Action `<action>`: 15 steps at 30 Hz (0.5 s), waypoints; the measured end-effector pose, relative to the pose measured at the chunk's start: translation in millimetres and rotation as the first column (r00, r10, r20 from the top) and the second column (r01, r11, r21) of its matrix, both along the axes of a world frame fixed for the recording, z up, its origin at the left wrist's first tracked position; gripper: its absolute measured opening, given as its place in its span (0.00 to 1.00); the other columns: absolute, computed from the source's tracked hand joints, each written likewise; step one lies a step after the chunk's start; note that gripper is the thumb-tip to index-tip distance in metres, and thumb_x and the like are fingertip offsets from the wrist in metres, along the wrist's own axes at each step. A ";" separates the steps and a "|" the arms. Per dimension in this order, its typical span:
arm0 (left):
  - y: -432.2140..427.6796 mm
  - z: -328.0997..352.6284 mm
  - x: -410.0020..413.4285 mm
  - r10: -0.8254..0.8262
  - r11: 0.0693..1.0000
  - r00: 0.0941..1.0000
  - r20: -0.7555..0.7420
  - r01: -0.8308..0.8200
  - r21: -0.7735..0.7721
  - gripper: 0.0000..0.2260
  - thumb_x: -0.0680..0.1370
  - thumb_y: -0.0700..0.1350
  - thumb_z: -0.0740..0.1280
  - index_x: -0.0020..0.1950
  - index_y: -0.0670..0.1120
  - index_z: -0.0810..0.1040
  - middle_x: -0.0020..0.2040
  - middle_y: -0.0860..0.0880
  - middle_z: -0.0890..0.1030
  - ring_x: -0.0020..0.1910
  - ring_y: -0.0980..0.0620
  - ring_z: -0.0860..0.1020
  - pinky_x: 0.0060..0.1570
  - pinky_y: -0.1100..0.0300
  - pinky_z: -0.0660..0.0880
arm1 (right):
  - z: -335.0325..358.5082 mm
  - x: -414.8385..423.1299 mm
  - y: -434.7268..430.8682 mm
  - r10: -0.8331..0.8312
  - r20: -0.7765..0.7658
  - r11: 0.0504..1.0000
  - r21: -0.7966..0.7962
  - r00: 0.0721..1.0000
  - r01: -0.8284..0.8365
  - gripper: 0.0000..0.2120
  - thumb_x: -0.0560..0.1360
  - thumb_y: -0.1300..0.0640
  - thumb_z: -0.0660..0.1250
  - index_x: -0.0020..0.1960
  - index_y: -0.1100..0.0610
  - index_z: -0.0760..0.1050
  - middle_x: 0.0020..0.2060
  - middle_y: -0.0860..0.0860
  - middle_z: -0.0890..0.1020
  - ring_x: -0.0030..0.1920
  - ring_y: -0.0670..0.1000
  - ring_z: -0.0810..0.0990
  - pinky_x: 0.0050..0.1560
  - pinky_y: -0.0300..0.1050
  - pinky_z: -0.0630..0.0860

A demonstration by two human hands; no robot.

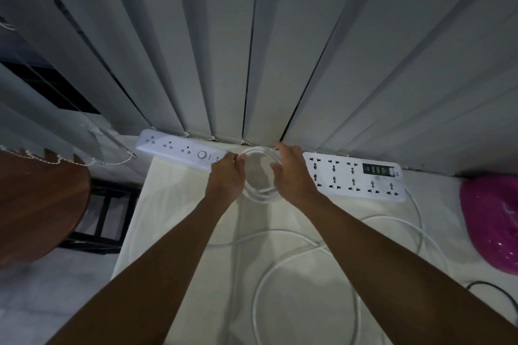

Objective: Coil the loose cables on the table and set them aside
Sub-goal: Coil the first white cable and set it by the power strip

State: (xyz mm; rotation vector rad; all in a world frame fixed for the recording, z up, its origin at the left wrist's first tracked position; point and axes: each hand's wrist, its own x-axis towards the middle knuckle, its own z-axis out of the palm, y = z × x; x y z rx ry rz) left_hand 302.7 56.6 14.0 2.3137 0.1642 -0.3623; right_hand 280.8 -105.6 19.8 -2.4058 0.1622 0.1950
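Midway through coiling: just left of the wide power strip (356, 179), the left hand (227, 176) pinches the white coil (260, 194), and the right hand (291, 173) steadies it with relaxed fingers. Next, I judge, comes feeding in the loose cable (258, 288) lying nearer than the strip.

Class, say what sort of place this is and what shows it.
Probably a home or office room beside a window: tall grey vertical blinds, a cream cloth-covered table, and a wide white plastic power strip with a dark display.
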 end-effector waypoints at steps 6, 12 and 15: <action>6.9 -4.7 1.4 -0.176 0.976 0.958 0.227 0.140 0.166 0.14 0.82 0.43 0.57 0.44 0.38 0.79 0.43 0.40 0.79 0.44 0.43 0.76 0.48 0.51 0.75 | -18.7 -40.1 13.3 0.216 0.105 0.954 -0.233 0.971 -0.188 0.34 0.79 0.40 0.63 0.78 0.58 0.62 0.76 0.61 0.62 0.78 0.60 0.60 0.77 0.54 0.60; 51.5 -17.0 -6.2 -0.213 0.951 0.883 0.419 0.089 0.296 0.13 0.79 0.37 0.63 0.63 0.39 0.78 0.60 0.39 0.81 0.61 0.40 0.76 0.65 0.49 0.72 | -35.8 -56.5 14.0 0.354 0.154 0.874 -0.405 0.922 -0.268 0.28 0.79 0.53 0.68 0.77 0.53 0.67 0.77 0.61 0.66 0.78 0.64 0.62 0.78 0.57 0.57; 75.1 -29.3 -9.6 -0.389 0.878 0.839 0.382 0.211 0.431 0.18 0.81 0.40 0.64 0.70 0.42 0.74 0.71 0.40 0.73 0.72 0.38 0.69 0.73 0.48 0.59 | -46.1 -58.8 12.0 0.452 0.176 0.792 -0.530 0.874 -0.303 0.27 0.80 0.57 0.67 0.78 0.52 0.66 0.76 0.57 0.69 0.77 0.62 0.66 0.76 0.61 0.64</action>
